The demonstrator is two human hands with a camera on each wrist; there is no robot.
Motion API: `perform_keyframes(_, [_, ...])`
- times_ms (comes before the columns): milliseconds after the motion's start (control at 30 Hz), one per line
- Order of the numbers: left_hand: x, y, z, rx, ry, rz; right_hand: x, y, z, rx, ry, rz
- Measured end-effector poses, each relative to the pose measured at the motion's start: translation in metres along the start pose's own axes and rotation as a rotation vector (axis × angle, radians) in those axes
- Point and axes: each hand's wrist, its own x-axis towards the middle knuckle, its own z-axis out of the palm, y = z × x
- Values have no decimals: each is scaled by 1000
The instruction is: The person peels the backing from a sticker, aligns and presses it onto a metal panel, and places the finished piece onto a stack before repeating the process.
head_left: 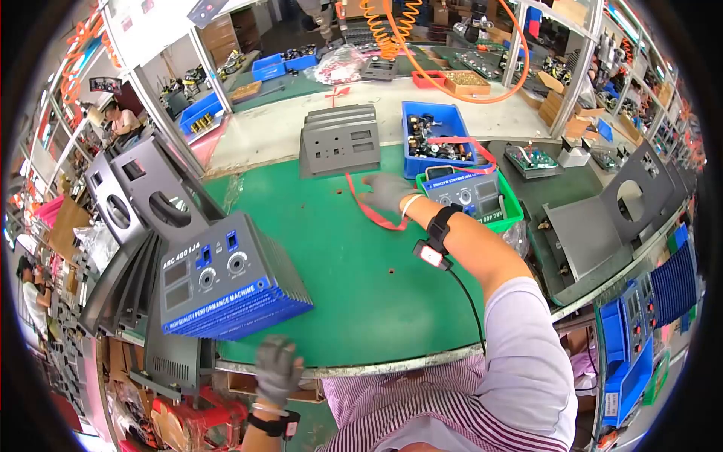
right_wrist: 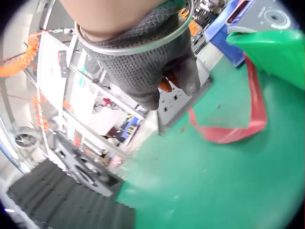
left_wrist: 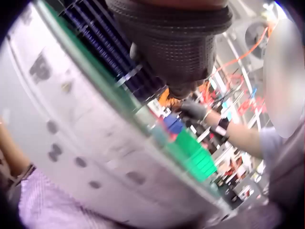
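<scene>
My gloved right hand (head_left: 388,192) is over the green mat (head_left: 354,294), between the upright grey panels (head_left: 340,147) and a green bin (head_left: 516,215), beside a red strap (head_left: 369,215). In the right wrist view the hand (right_wrist: 147,71) has its fingers spaced and bent slightly downward, with no held object visible. My gloved left hand (head_left: 279,369) is at the table's front edge, just below a stack of blue-edged panels (head_left: 233,275); the left wrist view shows this hand (left_wrist: 176,57) near the stack's edges (left_wrist: 109,43), its fingertips mostly hidden.
A blue bin (head_left: 410,162) of small parts stands behind the green bin, which holds a printed panel (head_left: 474,197). Grey bent panels (head_left: 151,188) rise at the left, more (head_left: 595,226) at the right. An orange hose (head_left: 452,96) loops above the back.
</scene>
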Motion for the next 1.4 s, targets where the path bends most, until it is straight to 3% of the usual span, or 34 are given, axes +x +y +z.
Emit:
perform_keyframes(67, [4,-2,26,29,-85,53,22,23,1,-229,-88,57])
perform_keyframes(267, [-4,-22,47,3,-113,14,130,78,48,-290,19,86])
perform_keyframes(367, [8,-21,43,9,-116,35,159,89,64,-316,380,23])
perform_keyframes(433, [19,-13,36,0,-117,13,165,76,43,-290,150,118])
perform_keyframes(467, [-25,-35,58,-40,-142,-16,165,69,33,-282,37,172])
perform_keyframes(600, [-25,-43,64,-41,-50,105,180,77,54,-23,374,90])
perform_keyframes(633, [-20,-39,63,-21,-60,116,167,68,48,-137,468,-15])
perform_keyframes(700, [-9,-29,53,27,-68,143,128,36,7,-204,353,-82])
perform_keyframes(733, [-59,-85,106,132,253,432,108,24,-4,-157,356,-69])
perform_keyframes(767, [-50,-80,104,111,177,422,87,13,-11,-115,357,-103])
perform_keyframes(833, [-33,-60,74,104,33,396,13,-10,-32,236,355,-160])
perform_keyframes(900, [-9,-14,37,22,-129,156,-62,-30,-30,857,211,-159])
perform_keyframes(933, [-3,4,29,-15,-211,33,-100,-38,-33,1009,90,-172])
perform_keyframes(967, [-7,7,40,-13,-34,64,-137,-46,-37,1154,-37,-189])
perform_keyframes(1000, [-15,6,59,-14,144,90,-173,-55,-38,1191,-35,-173])
perform_keyframes(1067, [0,42,66,-197,213,65,-229,-67,-29,1327,-9,-129])
perform_keyframes(1200, [31,117,79,-644,160,13,-281,-74,22,1703,-4,-72])
perform_keyframes(1300, [40,145,88,-915,85,-39,-295,-78,51,1758,42,34])
perform_keyframes(1333, [40,150,88,-974,61,-65,-297,-73,52,1934,-89,62])
perform_keyframes(1400, [45,164,74,-1042,-7,-175,-295,-62,48,2010,-172,305])
